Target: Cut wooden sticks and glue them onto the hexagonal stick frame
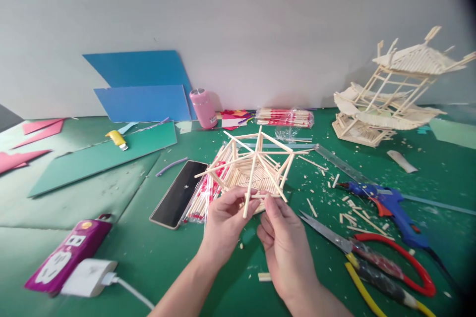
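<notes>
A six-sided model of thin wooden sticks (256,158) stands in front of me, with sticks spreading from a raised centre over a stick floor. My left hand (226,218) is closed at its front, thumb and fingers pinched around the lower end of a sloping stick. Between my hands lies a short wooden stick (265,196), level across the front. My right hand (284,237) pinches that piece near its right end. The left fingertips partly hide where the short stick meets the frame.
Right of my hands lie scissors (330,233), yellow-handled pliers (362,287) and a blue glue gun (390,203) among stick scraps. A larger stick model (401,99) stands behind. Leftward are a phone (180,193), matchstick bundle (204,198), yellow cutter (117,138) and power strip (70,252).
</notes>
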`<action>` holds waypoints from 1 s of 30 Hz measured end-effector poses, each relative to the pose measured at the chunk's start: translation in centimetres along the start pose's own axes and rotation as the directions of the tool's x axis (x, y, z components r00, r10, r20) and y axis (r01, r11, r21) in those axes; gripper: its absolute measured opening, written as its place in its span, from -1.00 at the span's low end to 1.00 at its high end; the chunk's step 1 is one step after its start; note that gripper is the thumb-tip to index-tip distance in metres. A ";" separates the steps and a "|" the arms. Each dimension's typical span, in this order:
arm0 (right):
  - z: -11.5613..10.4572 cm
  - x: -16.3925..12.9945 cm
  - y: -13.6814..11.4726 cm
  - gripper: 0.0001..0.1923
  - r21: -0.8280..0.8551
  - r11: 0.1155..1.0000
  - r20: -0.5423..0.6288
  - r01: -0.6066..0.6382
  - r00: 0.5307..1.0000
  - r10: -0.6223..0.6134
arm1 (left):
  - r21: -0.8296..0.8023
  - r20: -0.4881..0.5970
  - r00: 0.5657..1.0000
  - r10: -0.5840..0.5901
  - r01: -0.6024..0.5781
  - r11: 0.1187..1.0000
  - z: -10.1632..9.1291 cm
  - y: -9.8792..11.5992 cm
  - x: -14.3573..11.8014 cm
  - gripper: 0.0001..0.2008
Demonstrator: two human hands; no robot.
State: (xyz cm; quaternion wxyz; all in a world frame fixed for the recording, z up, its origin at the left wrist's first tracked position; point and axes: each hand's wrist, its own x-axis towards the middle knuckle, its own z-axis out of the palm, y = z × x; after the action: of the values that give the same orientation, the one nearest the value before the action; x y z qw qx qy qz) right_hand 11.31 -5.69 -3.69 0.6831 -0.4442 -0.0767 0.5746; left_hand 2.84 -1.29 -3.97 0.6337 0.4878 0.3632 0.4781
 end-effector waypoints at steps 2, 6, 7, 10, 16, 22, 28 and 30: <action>-0.1 0.0 0.1 -0.73 -0.004 1.000 -0.001 0.004 1.000 -0.004 | 0.004 0.001 1.000 -0.003 0.003 1.000 -0.2 0.1 0.0 -0.87; -0.4 0.1 0.5 -0.74 -0.021 1.000 0.005 0.018 1.000 -0.018 | 0.004 0.010 1.000 -0.011 0.011 1.000 -0.4 0.1 0.0 -0.84; -0.4 0.1 0.5 -0.74 -0.026 0.999 0.005 0.023 1.000 -0.022 | 0.002 0.008 1.000 -0.010 0.010 1.000 -0.5 0.1 0.0 -0.83; -0.4 0.3 0.5 -0.72 -0.039 0.999 0.002 0.038 0.999 -0.038 | -0.005 0.000 1.000 -0.006 0.006 1.000 -0.6 -0.1 0.1 -0.83; -0.4 0.4 0.4 -0.72 -0.083 0.994 0.006 0.066 0.998 -0.066 | -0.012 -0.001 1.000 -0.021 0.021 1.000 -0.5 0.1 0.3 -0.83; -0.5 0.5 0.4 -0.76 -0.149 0.979 0.022 0.139 0.990 -0.137 | -0.007 0.009 1.000 -0.021 0.021 1.000 -0.5 0.1 0.4 -0.75; -0.6 0.5 0.3 -0.77 -0.196 0.962 0.053 0.190 0.982 -0.183 | 0.017 0.025 0.999 -0.022 0.021 1.000 -0.6 0.1 0.3 -0.77; -0.7 0.5 0.3 -0.77 -0.208 0.959 0.054 0.194 0.981 -0.186 | 0.030 0.029 0.999 -0.023 0.022 0.999 -0.6 0.1 0.3 -0.80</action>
State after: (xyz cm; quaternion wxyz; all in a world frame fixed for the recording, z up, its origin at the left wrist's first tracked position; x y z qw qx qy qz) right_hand 11.69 -5.65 -4.56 0.6822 -0.4954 -0.1917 0.5024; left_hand 2.29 -0.87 -4.06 0.6369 0.5000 0.3666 0.4582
